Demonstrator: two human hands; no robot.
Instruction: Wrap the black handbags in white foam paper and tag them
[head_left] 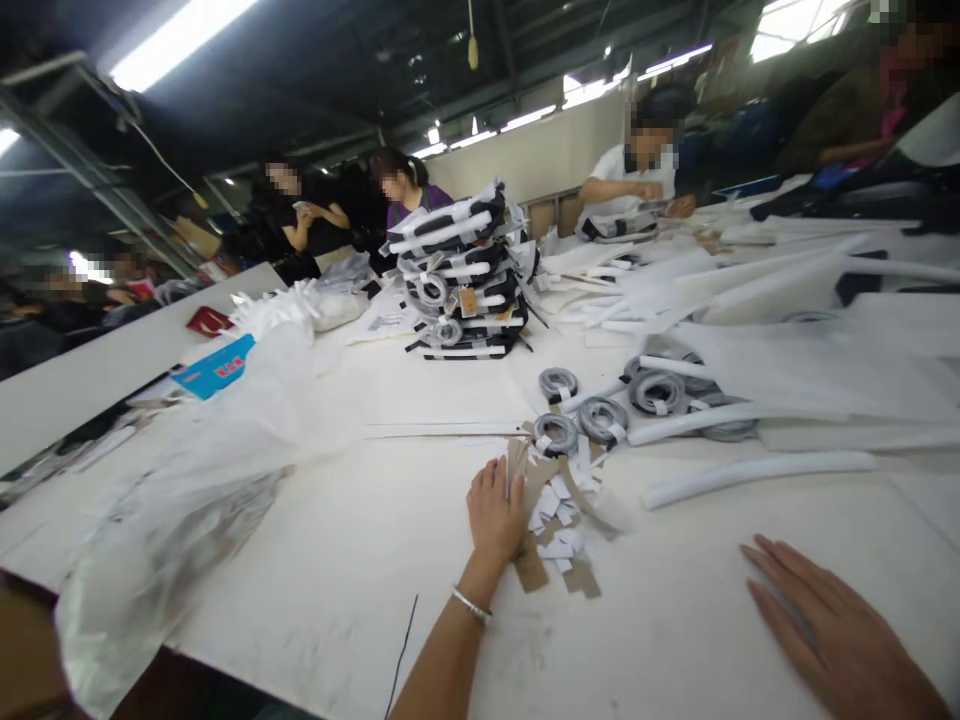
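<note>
R hand (832, 620) outstretched, unclenched, over tbl (637, 625); L hand (495, 515) flattened beside card scraps (532, 571).

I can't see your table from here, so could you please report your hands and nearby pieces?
Left hand open at brown strips; right hand open, nothing visibly held; white slips scattered among strips; grey coils just beyond.

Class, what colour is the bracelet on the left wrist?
The bracelet is silver-coloured, best seen in the head view.

Factory workshop, evidently: broad white worktable (360, 560); small cut pieces (553, 502), grey coils (585, 426), stacked bundles (469, 285) in quantity; several co-workers (611, 165) around; strip lights (184, 45) overhead.
</note>
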